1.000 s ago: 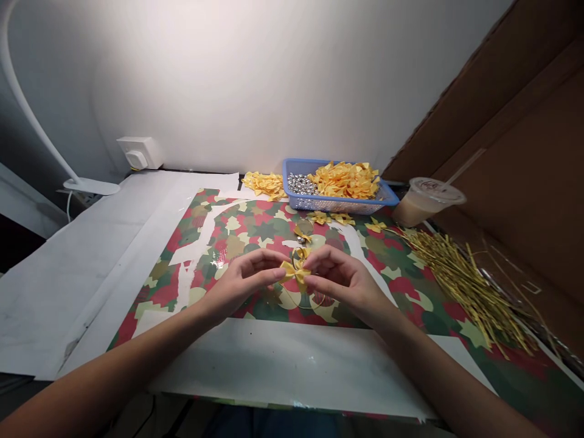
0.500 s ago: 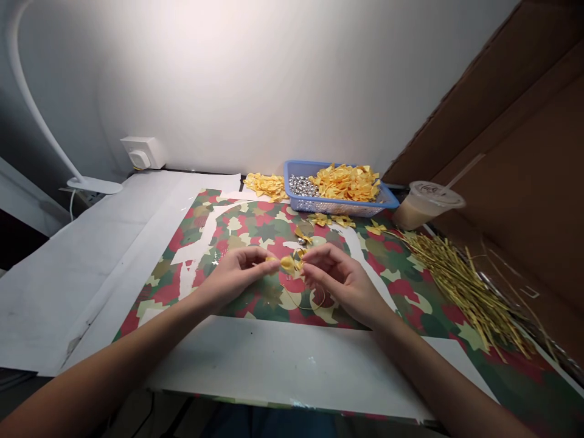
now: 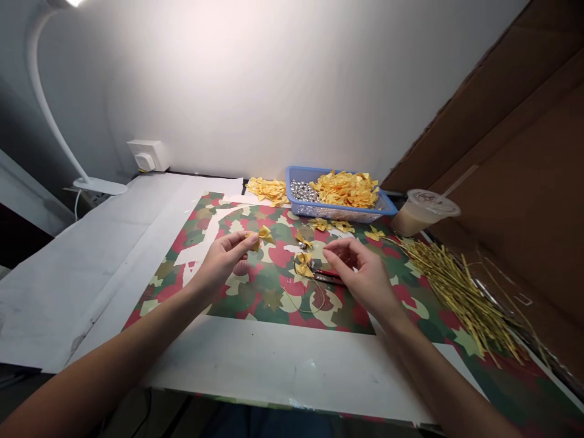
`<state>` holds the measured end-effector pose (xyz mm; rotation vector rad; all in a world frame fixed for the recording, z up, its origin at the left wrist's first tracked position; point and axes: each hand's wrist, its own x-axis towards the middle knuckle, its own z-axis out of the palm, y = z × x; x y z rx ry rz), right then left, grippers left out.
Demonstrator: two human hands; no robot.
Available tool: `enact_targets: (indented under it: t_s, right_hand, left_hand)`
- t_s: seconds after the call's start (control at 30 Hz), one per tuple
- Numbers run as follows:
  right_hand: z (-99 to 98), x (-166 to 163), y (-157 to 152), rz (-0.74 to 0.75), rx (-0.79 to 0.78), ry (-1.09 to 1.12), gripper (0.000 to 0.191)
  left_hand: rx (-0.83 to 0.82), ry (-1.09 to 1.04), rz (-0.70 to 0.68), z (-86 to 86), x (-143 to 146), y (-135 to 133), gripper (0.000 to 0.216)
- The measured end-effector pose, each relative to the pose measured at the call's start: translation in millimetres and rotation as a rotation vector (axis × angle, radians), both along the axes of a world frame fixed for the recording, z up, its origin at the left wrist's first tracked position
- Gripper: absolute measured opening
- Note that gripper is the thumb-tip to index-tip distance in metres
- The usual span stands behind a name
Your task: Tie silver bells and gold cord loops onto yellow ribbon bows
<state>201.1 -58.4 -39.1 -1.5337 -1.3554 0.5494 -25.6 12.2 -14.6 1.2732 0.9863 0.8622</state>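
Note:
My left hand [image 3: 219,258] pinches a yellow ribbon bow [image 3: 264,234] between thumb and fingers, raised over the patterned paper. My right hand [image 3: 360,271] hovers to the right, thumb and forefinger brought together; anything between them is too small to make out. Below and left of that hand lies a yellow bow with gold cord [image 3: 303,264], its loose cord end curling toward the front. A small metal tool with a red part [image 3: 327,275] lies beside it, partly hidden by the right hand. Just behind sits another yellow bow with a silver bell [image 3: 303,242].
A blue basket [image 3: 337,213] at the back holds silver bells and yellow bows. More bows [image 3: 268,190] are piled to its left. Rightward stand a lidded cup with a straw [image 3: 422,213] and a bundle of gold cords [image 3: 460,298]. A white lamp [image 3: 98,184] stands at left.
My hands have moved apart. The left has drawn back leftward and up with its bow, the right has shifted right, uncovering the corded bow and the red-and-metal tool.

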Motion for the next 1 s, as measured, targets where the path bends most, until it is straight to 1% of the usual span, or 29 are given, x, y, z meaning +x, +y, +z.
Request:
enact_targets:
  t_s: [0.07,0.1,0.2,0.27,0.3,0.37,0.57,0.7,0.83,0.9,0.93,1.0]
  right_hand:
    - [0.8,1,-1,0.072,-0.025,-0.114,0.017]
    - [1.4,0,-1,0.143,-0.031,-0.17,0.017]
    - [3.3,-2,-5,0.417,-0.017,-0.305,0.013]
    - [4.5,-2,-6,0.568,-0.009,-0.371,0.015]
    - [5.2,-2,-7,0.62,-0.011,-0.397,0.017]
    - [7.1,-1,-7,0.676,-0.036,-0.44,0.017]
    - [14.5,3,-8,0.66,-0.178,-0.529,0.007]
    - [18.3,5,-10,0.658,-0.267,-0.557,0.01]
    - [20.1,6,-12,0.676,-0.298,-0.543,0.012]
    - [18.4,7,-11,0.679,-0.265,-0.516,0.011]
    - [16.3,8,-10,0.652,-0.224,-0.501,0.011]
    - [9.6,11,-7,0.532,-0.093,-0.487,0.01]
  left_hand:
    - [-0.003,-0.01,0.021,1.1,0,0,0.028]
    - [-0.009,-0.013,0.027,1.8,-1,0,0.028]
    - [-0.026,-0.012,0.025,3.5,-1,-1,0.027]
    - [-0.03,-0.008,0.019,3.7,-1,-2,0.027]
    - [-0.034,-0.009,0.017,3.5,-1,-2,0.028]
    - [-0.054,-0.019,0.007,2.8,-1,-2,0.028]
    - [-0.12,-0.048,-0.046,1.2,1,-3,0.026]
    - [-0.134,-0.053,-0.037,0.3,3,-3,0.026]
    - [-0.136,-0.048,-0.037,-0.3,3,-2,0.025]
    - [-0.135,-0.039,-0.042,-0.4,3,-2,0.025]
    - [-0.137,-0.034,-0.045,-0.5,3,-3,0.025]
    - [-0.141,-0.023,-0.056,-0.5,2,-3,0.026]
